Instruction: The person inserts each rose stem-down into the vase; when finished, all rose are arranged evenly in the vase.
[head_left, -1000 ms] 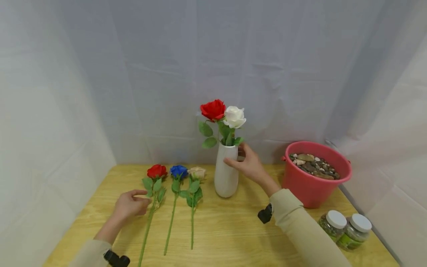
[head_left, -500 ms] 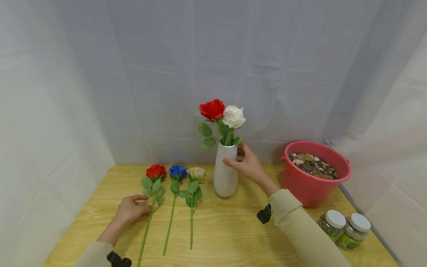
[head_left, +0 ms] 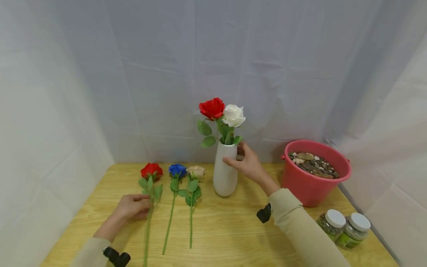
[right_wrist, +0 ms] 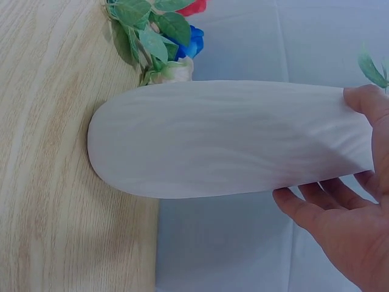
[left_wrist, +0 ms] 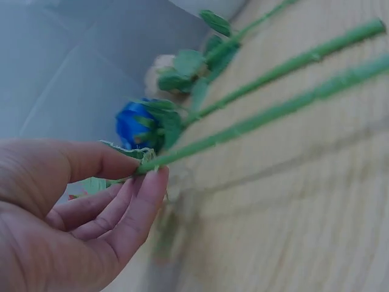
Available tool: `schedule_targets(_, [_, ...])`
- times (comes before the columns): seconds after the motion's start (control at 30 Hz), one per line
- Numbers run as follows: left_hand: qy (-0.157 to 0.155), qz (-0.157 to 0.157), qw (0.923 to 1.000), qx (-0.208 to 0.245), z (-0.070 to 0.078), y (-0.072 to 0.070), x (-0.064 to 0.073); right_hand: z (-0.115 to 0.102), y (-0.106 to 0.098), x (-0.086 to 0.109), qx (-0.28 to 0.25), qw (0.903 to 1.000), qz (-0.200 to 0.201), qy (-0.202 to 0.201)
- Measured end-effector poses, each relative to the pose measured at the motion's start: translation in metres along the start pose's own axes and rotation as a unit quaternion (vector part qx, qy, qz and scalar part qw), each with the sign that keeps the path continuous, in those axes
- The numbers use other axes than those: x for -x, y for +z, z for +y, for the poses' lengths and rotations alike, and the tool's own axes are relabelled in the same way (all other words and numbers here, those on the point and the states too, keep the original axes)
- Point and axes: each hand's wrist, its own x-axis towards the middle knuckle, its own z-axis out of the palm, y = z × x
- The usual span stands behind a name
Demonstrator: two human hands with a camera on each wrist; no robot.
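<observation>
Loose red rose [head_left: 151,170]: at 8 o'clock in my head view; I judge it light, soft-petalled, springy-stemmed, best held by the stem [left_wrist: 255,120].
Left hand [head_left: 133,206]: fingertips pinch its stem.
White vase [head_left: 224,174]: upright, toward 5 o'clock; I expect smooth, breakable walls.
Right hand [head_left: 247,163]: thumb and fingers clasp it near the mouth.

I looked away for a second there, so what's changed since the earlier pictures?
The left hand, beside the tabletop red rose before, now pinches its stem. In the head view, the bloom has shifted slightly left and the lower stem right. The right hand stays on the white vase; the blue rose, cream rose and pink bucket haven't visibly moved.
</observation>
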Motion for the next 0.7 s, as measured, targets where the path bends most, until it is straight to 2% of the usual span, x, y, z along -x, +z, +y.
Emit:
schedule_targets(0.23, [0.028,-0.038,0.9974,0.054,0.02,-0.015,0.006,-0.002,0.0,0.0,0.001,1.0,0.0,0.0])
schedule_targets(0.47, [0.079,-0.043,0.9912,0.098,0.053,-0.017,0.014,-0.003,-0.001,0.002,0.003,1.0,-0.002,-0.006])
schedule_targets(0.6, [0.11,-0.031,0.9823,0.148,0.074,-0.016,0.02,-0.003,-0.002,0.002,0.004,1.0,-0.002,-0.007])
schedule_targets(0.7, [0.138,-0.017,0.9711,0.194,0.09,-0.014,0.024,-0.002,-0.001,0.002,0.003,1.0,-0.002,-0.005])
